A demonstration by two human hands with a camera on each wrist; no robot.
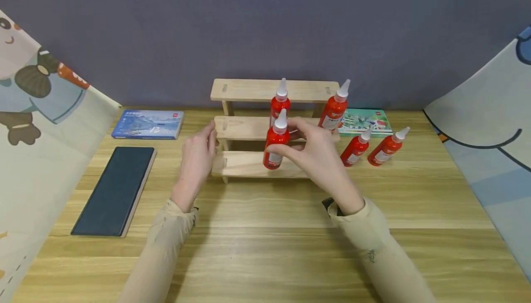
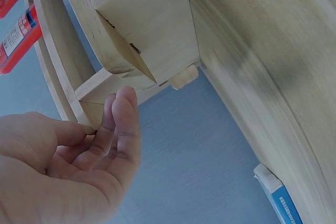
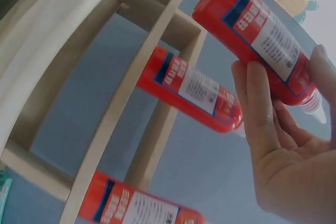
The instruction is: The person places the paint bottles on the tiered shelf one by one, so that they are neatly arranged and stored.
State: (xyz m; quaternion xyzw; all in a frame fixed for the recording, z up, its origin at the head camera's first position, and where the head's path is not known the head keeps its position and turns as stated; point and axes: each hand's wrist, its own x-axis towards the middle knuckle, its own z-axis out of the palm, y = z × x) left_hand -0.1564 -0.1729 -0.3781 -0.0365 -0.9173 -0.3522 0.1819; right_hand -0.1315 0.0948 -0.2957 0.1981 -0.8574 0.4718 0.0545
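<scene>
A three-step wooden stand (image 1: 240, 164) is set in the middle of the table, in the head view. My right hand (image 1: 317, 153) grips a red squeeze bottle (image 1: 272, 148) with a pointed white nozzle between thumb and fingers, upright over the lowest step. Behind it a second red bottle (image 1: 279, 105) stands on the middle step, and another red bottle (image 1: 333, 111) is at that step's right end. At the left end of the middle step, my left hand (image 1: 197, 155) pinches the wood; in the left wrist view, thumb and fingertips (image 2: 126, 95) meet at its corner.
Two red bottles (image 1: 386, 149) stand on the table to the right of the stand. Behind them lies a green box (image 1: 367, 121). On the left are a blue box (image 1: 147, 124) and a dark flat book-like thing (image 1: 114, 192). A grey-blue panel (image 1: 265, 31) rises behind.
</scene>
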